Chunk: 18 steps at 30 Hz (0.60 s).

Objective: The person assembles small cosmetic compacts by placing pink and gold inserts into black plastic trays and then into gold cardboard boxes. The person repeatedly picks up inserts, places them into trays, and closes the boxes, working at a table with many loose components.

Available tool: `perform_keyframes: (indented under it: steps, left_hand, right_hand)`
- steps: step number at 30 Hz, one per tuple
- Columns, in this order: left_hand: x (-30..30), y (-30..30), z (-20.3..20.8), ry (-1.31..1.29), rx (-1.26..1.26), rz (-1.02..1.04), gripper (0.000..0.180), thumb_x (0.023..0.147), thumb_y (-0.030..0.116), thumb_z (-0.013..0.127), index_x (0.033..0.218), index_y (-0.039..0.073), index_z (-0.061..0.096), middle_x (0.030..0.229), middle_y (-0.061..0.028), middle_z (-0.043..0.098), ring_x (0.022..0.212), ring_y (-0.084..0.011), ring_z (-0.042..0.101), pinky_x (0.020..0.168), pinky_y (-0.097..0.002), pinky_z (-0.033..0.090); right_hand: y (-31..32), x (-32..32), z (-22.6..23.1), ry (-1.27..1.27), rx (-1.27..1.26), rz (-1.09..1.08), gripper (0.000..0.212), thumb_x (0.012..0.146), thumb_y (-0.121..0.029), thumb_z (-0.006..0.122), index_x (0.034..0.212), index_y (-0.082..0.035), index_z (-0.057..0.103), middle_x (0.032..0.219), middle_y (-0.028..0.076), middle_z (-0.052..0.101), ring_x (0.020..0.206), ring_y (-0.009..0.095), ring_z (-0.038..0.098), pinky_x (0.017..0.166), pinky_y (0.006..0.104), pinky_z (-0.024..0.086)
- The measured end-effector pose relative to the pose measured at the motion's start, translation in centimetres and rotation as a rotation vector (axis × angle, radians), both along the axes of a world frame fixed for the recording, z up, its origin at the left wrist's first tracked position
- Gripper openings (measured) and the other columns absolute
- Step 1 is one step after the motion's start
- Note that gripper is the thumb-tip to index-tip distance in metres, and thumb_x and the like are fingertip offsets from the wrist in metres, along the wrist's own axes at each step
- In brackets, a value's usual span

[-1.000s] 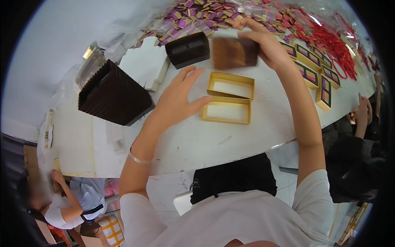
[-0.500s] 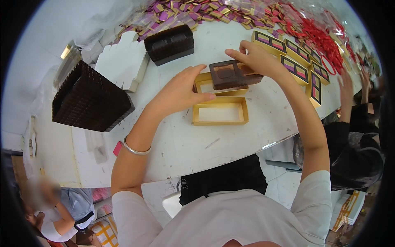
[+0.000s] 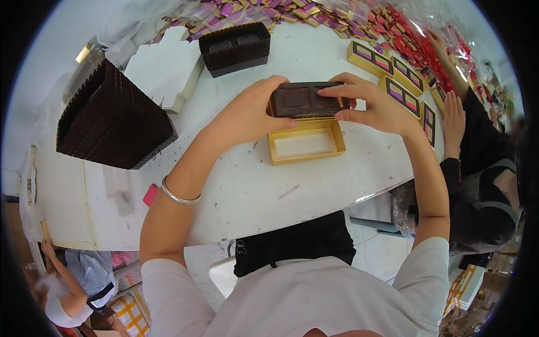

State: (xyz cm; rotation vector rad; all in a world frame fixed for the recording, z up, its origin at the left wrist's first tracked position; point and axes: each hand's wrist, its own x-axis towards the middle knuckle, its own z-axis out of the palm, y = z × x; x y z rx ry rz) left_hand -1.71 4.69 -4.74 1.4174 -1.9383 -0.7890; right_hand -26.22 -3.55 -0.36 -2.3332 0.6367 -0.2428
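Observation:
A dark brown plastic tray (image 3: 296,102) with two hollows lies level over a gold box, whose rim is mostly hidden beneath it. My left hand (image 3: 255,109) grips the left end of the box and tray, thumb in front and fingers behind. At the right end, my right hand (image 3: 373,104) is closed on the tray, with fingers across its top and the thumb at its front edge. Directly in front stands a second gold box (image 3: 307,147), open at the top with a white inside; neither hand holds it.
Left are a tall brown tray stack (image 3: 115,118), a shorter stack (image 3: 236,50) and white cardboard pieces (image 3: 163,70). Several filled gold boxes (image 3: 370,59) stand right, near a co-worker's hand (image 3: 453,118). Small purple-and-gold pieces (image 3: 269,10) and red ribbons (image 3: 418,48) heap behind.
My right hand has brought the tray down and left over the far gold box, and its fingers now press on it. The co-worker's arm has reached toward the red heap. The view has shifted slightly.

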Motion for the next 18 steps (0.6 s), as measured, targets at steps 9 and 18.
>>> perform_keyframes:
  steps: [9,18]
  left_hand:
    - [0.3,0.1,0.5,0.041,0.118,-0.012,0.065,0.073,0.029,0.077,0.123,0.008,0.042,0.104,-0.014,0.054,0.065,-0.0151,0.054,0.062,-0.0281,0.047]
    - [1.0,-0.2,0.3,-0.022,0.05,-0.014,0.057,0.071,0.023,0.077,0.116,0.004,0.048,0.1,-0.0093,0.056,0.064,-0.0147,0.052,0.063,-0.0277,0.046]
  right_hand:
    - [-0.3,0.5,3.1,0.249,-0.097,0.039,0.036,0.074,-0.012,0.071,0.109,-0.007,0.066,0.092,0.0,0.058,0.072,0.011,0.048,0.058,0.0239,0.04]
    - [-0.8,1.1,-0.1,-0.012,0.088,0.066,0.041,0.077,-0.006,0.067,0.117,-0.007,0.06,0.128,0.007,0.044,0.078,0.015,0.053,0.069,0.0253,0.046]
